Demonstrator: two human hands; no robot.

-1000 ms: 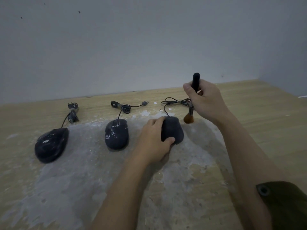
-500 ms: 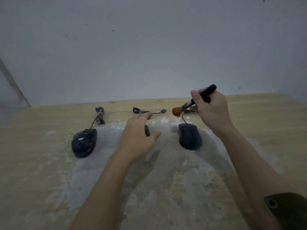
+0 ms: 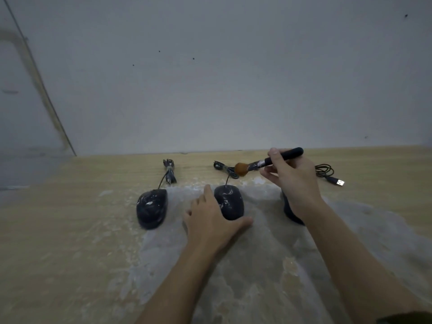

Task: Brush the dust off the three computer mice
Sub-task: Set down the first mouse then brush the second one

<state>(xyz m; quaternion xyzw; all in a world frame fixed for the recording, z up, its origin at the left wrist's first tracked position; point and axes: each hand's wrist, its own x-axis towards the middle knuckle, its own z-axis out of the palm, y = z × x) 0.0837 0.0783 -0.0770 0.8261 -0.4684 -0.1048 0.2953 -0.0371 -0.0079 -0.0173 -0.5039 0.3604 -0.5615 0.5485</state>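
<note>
Three dark wired mice lie in a row on a dusty wooden table [image 3: 70, 230]. The left mouse [image 3: 151, 210] is speckled with white dust. My left hand [image 3: 211, 222] cups the near left side of the middle mouse [image 3: 230, 202], thumb at its near end, fingers along its left flank. The right mouse [image 3: 291, 213] is mostly hidden behind my right hand [image 3: 292, 181]. That hand grips a black-handled brush [image 3: 271, 161], whose brown bristle head hovers above the table just beyond the middle mouse.
Coiled cables lie behind each mouse near the wall, with a USB plug [image 3: 340, 182] out to the right. A wide patch of white dust [image 3: 257, 265] covers the table's middle. A grey wall rises close behind.
My left hand let go of the right mouse, crossed left and settled around the middle mouse. The brush swung from pointing down to lying sideways, bristles to the left. The view shifted left.
</note>
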